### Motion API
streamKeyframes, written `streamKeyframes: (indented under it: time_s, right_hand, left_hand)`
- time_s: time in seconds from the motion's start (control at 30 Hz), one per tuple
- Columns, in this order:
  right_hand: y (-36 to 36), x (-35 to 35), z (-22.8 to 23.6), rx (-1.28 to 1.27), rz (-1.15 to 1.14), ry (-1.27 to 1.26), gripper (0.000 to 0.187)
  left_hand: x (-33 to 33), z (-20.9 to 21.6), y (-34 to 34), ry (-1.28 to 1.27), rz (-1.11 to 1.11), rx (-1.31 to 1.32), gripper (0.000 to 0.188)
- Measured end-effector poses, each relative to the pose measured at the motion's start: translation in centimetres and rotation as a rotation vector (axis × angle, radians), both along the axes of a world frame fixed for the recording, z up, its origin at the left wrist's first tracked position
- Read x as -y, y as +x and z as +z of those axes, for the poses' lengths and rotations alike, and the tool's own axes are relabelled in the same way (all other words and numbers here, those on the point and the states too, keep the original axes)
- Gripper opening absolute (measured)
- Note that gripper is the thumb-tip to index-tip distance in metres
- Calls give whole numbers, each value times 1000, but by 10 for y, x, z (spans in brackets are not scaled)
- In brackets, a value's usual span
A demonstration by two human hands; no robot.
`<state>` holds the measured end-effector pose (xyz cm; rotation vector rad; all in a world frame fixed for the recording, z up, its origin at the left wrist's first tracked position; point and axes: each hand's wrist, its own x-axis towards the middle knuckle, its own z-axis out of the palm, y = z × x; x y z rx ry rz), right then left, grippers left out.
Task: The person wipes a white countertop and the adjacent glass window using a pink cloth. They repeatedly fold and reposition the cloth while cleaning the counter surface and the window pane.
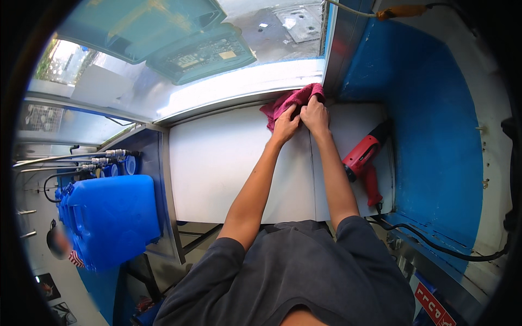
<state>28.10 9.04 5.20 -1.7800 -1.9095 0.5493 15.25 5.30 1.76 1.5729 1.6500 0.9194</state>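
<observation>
Both my arms reach forward over a white tabletop (228, 163) to its far edge, below the window frame. There a bunched dark-pink cloth (296, 98) lies against the metal sill. My left hand (286, 124) is closed on the cloth's near side, the thumb pointing up along it. Close beside it, my right hand (315, 115) grips the cloth's right part with bent fingers. Some fingertips are hidden in the folds. To the right of my right forearm, a red and black heat gun (363, 155) rests on the table.
A large blue jerrycan (111, 217) stands at the left, near metal pipe fittings (109, 157). The heat gun's black cable (435, 247) runs off to the right. A blue wall panel (429, 136) bounds the right side, and a glass window (201, 43) the far side.
</observation>
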Motion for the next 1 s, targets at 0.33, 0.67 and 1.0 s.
streamKeyframes:
  time_s: [0.33,0.67,1.0]
  right_hand:
    - [-81,16,21,52,179,-45,37]
    - [-211,21,31,192,501,-57,35]
    - [-369,36,48,356,721,-52,34]
  left_hand:
    - [36,19,-57,26,119,851,59]
    - [60,28,-244,198,328,402,46]
    - [97,4,-367,268,695,99,56]
